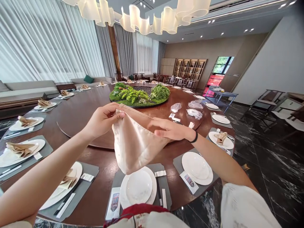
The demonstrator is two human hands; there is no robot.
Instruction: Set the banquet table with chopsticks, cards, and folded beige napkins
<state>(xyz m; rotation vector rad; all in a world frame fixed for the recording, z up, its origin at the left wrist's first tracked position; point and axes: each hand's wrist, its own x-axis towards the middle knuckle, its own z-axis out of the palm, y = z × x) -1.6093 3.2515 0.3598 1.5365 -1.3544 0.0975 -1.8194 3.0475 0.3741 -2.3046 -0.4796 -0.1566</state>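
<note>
A beige cloth napkin (133,145) hangs in the air above the near side of the table, sagging in a loose fold between my hands. My left hand (104,120) pinches its upper left corner between thumb and fingers. On the other side, my right hand (169,128) is closed on the napkin's right part, its fingers partly hidden by the cloth. Below the napkin is a stack of white plates (139,186) on a grey placemat (167,186), with black chopsticks (158,190) to its right and a printed card (114,202) to its left.
The round wooden table (104,161) carries a turntable (78,126) with a green moss centrepiece (140,95). Plastic-wrapped items (194,113) lie to the right. Settings with folded napkins (22,148) line the left side; another plate stack (197,167) stands near right. A cart (219,93) stands beyond.
</note>
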